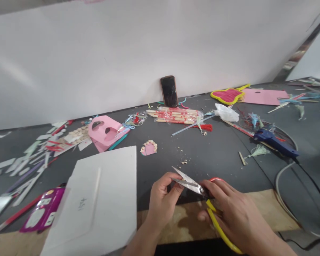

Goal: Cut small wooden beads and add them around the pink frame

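Observation:
My right hand (236, 209) grips a pair of scissors (189, 185) with one red and one yellow handle; the blades stand apart and point left. Finger and thumb of my left hand (162, 201) are pinched together at the blades, with a tiny pale bit showing there that I cannot make out. Beyond the blade tips lie several small pale pieces (184, 162) on the dark table. Further left is a small pink plaque (149, 149), its arched edge covered with similar pale pieces.
White sheets (117, 192) lie at the left, beside a purple packet (44, 209). Behind are a pink cut-out board (106, 133), wrapped sticks (175, 115) and a phone (169, 91) against the white wall. A blue glue gun (275, 142) with its cable lies right.

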The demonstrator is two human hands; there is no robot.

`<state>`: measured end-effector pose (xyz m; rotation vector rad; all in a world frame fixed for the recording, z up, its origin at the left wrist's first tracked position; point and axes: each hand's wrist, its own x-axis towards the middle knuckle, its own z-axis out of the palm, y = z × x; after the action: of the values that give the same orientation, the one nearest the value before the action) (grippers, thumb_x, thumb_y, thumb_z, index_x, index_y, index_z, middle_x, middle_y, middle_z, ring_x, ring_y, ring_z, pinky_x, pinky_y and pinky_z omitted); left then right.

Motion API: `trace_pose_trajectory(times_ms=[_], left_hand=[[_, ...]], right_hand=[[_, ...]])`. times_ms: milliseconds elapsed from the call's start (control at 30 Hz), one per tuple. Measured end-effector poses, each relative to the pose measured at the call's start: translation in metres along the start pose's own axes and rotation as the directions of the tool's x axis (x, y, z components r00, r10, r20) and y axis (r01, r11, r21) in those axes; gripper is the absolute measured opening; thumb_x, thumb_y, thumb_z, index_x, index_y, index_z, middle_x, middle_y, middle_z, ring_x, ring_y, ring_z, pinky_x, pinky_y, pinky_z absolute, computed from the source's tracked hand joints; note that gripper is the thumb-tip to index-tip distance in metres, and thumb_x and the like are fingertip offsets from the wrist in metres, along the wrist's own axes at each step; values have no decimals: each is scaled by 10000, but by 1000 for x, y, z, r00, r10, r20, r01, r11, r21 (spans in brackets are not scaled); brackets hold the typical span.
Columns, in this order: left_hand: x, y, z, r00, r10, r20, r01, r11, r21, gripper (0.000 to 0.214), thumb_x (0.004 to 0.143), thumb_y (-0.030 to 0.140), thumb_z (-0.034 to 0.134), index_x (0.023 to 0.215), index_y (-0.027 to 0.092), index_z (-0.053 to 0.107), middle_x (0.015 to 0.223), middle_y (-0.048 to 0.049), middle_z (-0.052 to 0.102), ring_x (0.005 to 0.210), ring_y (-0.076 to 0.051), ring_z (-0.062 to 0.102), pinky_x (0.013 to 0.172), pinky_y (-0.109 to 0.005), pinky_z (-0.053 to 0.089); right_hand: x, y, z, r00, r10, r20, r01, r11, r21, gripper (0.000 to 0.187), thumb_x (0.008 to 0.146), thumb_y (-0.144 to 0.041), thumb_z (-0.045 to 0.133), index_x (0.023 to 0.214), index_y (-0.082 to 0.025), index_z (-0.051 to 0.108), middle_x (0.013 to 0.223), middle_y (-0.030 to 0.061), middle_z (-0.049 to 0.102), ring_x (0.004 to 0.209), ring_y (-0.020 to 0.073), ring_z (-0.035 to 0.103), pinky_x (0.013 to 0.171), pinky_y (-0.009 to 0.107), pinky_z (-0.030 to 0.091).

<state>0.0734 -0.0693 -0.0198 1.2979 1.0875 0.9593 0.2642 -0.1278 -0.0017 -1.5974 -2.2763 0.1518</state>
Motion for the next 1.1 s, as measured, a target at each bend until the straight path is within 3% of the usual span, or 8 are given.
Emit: trace_pose_trajectory(times_ms=[367, 700, 967, 1100], left_hand=[[1, 4, 0, 1000, 7, 22, -6, 1000, -13, 225, 829, 362, 610, 745, 156, 647, 690, -4, 568, 644, -120, 495, 612, -214, 382], [1, 4, 0, 998, 67, 15, -68, 997, 28, 190, 839, 313, 606, 739, 155, 644, 717, -7, 577, 665, -123, 527, 627, -215, 392], [-1, 5, 1, 999, 44, 10, -44, 997, 71, 222, 852, 331, 583, 725, 158, 639, 707, -7, 584, 674, -132, 529, 643, -219, 400], [-1, 4, 0, 996, 93, 11, -93, 994, 56, 225, 855, 328, 586, 718, 159, 644, 713, -10, 581, 668, -129, 532, 627, -218, 399]], right_hand=[[1, -2, 2, 1000, -8, -7, 8, 1000, 25, 389, 784, -197, 442, 1169, -162, 492, 986, 115, 658, 827, 219, 662, 647, 309, 554], [0, 1, 7, 999, -52, 10, 52, 999, 8, 345, 923, -326, 389, 1183, -124, 494, 871, 114, 682, 677, 208, 674, 549, 287, 526], [0, -2, 7, 1000, 0, 19, 0, 1000, 21, 329, 893, -307, 414, 1161, -144, 512, 875, 98, 687, 670, 208, 670, 551, 290, 523], [1, -2, 5, 999, 15, 34, -15, 1000, 2, 357, 834, -288, 476, 1170, -167, 495, 916, 99, 670, 730, 211, 664, 584, 291, 531]])
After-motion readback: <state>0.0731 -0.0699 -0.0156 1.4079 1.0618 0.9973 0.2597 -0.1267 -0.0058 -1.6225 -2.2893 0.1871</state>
